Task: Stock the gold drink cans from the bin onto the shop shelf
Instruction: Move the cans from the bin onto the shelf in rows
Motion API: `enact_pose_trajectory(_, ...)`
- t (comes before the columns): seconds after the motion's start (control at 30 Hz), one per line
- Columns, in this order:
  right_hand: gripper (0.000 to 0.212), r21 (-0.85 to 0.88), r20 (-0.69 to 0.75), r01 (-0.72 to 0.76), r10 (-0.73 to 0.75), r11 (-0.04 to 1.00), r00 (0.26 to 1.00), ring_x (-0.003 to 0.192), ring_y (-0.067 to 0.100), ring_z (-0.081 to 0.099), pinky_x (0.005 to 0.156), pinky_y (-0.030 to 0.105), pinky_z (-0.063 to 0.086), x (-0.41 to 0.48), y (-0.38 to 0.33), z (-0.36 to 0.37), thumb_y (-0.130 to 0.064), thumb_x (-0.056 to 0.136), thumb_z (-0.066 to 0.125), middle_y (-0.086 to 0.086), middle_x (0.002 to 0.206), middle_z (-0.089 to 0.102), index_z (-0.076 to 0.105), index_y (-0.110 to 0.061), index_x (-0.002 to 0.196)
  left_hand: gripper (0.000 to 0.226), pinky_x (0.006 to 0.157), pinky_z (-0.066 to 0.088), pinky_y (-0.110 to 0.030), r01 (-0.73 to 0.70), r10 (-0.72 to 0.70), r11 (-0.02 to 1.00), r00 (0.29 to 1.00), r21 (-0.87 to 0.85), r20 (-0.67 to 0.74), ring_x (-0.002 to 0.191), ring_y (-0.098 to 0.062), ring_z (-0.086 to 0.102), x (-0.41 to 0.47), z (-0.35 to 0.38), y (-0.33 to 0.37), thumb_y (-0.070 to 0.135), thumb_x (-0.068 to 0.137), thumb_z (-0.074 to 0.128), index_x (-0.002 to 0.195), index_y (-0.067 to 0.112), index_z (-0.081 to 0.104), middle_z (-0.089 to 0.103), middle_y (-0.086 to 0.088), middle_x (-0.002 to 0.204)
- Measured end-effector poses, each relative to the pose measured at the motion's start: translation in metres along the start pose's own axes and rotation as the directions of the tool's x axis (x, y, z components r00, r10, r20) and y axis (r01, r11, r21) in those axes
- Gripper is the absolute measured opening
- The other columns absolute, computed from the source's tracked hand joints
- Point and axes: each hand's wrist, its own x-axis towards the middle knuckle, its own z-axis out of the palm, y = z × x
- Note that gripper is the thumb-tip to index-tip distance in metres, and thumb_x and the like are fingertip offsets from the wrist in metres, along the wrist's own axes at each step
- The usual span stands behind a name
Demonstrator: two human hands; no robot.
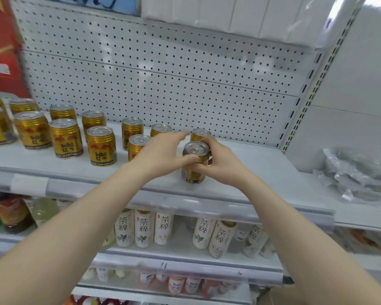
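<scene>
A gold drink can (pixel 194 161) stands upright near the front of the white shelf (pixel 251 170). Both my hands are on it. My left hand (pixel 161 153) touches its left side with the thumb, fingers stretched over the cans behind. My right hand (pixel 216 164) wraps its right side. Several more gold cans (pixel 101 144) stand in two rows to the left along the shelf, and one gold can (pixel 200 133) stands just behind the held one. The bin is out of sight.
A perforated white back panel (pixel 163 80) rises behind the shelf. Silver foil packets (pixel 356 175) lie on the neighbouring shelf at right. White tea bottles (pixel 143 227) fill the shelf below. A red package (pixel 0 45) hangs at upper left.
</scene>
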Motion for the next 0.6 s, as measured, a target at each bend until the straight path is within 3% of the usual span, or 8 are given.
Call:
enact_pose_trajectory(0.07, 0.061, -0.009, -0.02, -0.032, 0.032, 0.999, 0.999, 0.096, 0.014, 0.061, 0.085, 0.038, 0.052, 0.0, 0.003, -0.001, -0.045, 0.073, 0.072, -0.005, 0.112, 0.063, 0.046, -0.023, 0.124, 0.068, 0.105, 0.038, -0.04, -0.029, 0.041, 0.985, 0.997, 0.168, -0.07, 0.128, -0.023, 0.042, -0.004, -0.009, -0.017, 0.059, 0.085, 0.053, 0.142, 0.025, 0.04, 0.049, 0.0, 0.14)
enact_pose_trajectory(0.2, 0.057, -0.028, -0.037, -0.098, 0.097, 0.995, 0.995, 0.095, 0.015, 0.06, 0.079, 0.031, 0.048, 0.003, 0.004, 0.003, -0.037, 0.077, 0.074, -0.006, 0.106, 0.062, 0.046, -0.022, 0.124, 0.057, 0.102, 0.041, -0.045, 0.025, -0.002, 0.954, 0.997, 0.298, -0.076, 0.132, -0.028, 0.036, -0.018, -0.018, -0.05, 0.043, 0.091, 0.054, 0.142, 0.022, 0.042, 0.045, -0.003, 0.143)
enact_pose_trajectory(0.33, 0.062, -0.037, -0.072, -0.161, 0.158, 0.986, 0.985, 0.102, 0.017, 0.059, 0.082, 0.032, 0.047, 0.005, 0.002, 0.015, -0.044, 0.076, 0.071, -0.006, 0.112, 0.06, 0.044, -0.021, 0.127, 0.054, 0.102, 0.04, -0.042, 0.018, -0.004, 0.946, 0.999, 0.325, -0.045, 0.132, -0.029, 0.037, -0.026, -0.014, -0.064, 0.03, 0.092, 0.055, 0.143, 0.019, 0.041, 0.044, -0.004, 0.144)
enact_pose_trajectory(0.47, 0.071, -0.201, -0.11, -0.139, 0.119, 0.97, 0.987, 0.112, 0.026, 0.055, 0.091, 0.035, 0.043, 0.006, -0.002, 0.024, -0.05, 0.083, 0.063, 0.005, 0.133, 0.049, 0.035, -0.018, 0.14, 0.051, 0.097, 0.044, -0.043, -0.01, 0.043, 0.945, 0.995, 0.328, -0.093, 0.128, -0.029, 0.04, -0.027, -0.011, -0.07, 0.023, 0.092, 0.056, 0.141, 0.018, 0.043, 0.047, -0.005, 0.14)
enact_pose_trajectory(0.6, 0.071, -0.295, -0.12, -0.107, 0.074, 0.949, 0.99, 0.108, 0.028, 0.056, 0.088, 0.033, 0.042, 0.003, -0.002, 0.029, -0.052, 0.088, 0.056, 0.007, 0.132, 0.046, 0.031, -0.015, 0.143, 0.05, 0.094, 0.046, -0.043, -0.04, 0.086, 0.941, 0.988, 0.335, -0.124, 0.126, -0.029, 0.042, -0.028, -0.009, -0.075, 0.021, 0.092, 0.056, 0.14, 0.016, 0.045, 0.048, -0.005, 0.138)
